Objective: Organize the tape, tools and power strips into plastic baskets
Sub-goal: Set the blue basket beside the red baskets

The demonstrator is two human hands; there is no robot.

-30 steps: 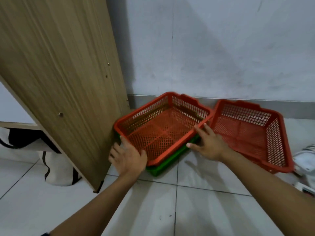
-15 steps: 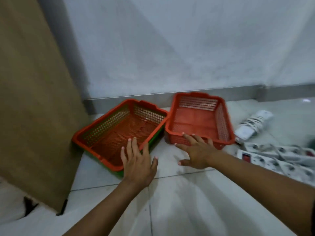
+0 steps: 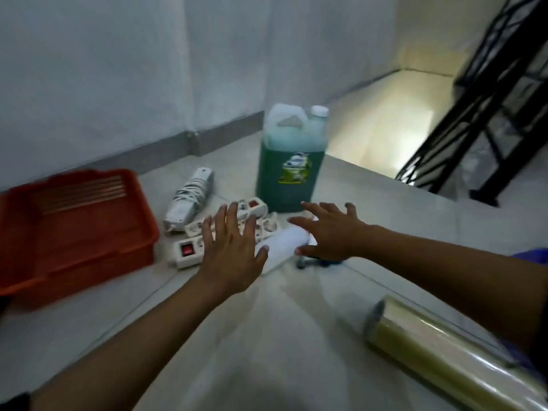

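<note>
An orange plastic basket [image 3: 74, 232] sits empty on the floor at the left. Right of it lies a white power strip wrapped in its own cord [image 3: 189, 198], and a pile of white power strips [image 3: 189, 249] with red switches. My left hand [image 3: 231, 250] hovers open above that pile, fingers spread. My right hand [image 3: 332, 232] is open too, just right of a white roll [image 3: 284, 244] lying on the pile. A small dark and blue tool [image 3: 311, 262] peeks out under my right hand. The view is motion-blurred.
A large jug of green liquid [image 3: 289, 161] stands behind the power strips. A big roll of clear yellowish film [image 3: 444, 357] lies on the floor at the lower right. A black metal railing [image 3: 486, 93] guards a stairwell at the far right. The wall runs behind.
My view has swung right, away from the wooden panel and the stacked baskets. Both hands left the baskets and now reach over the pile of power strips.
</note>
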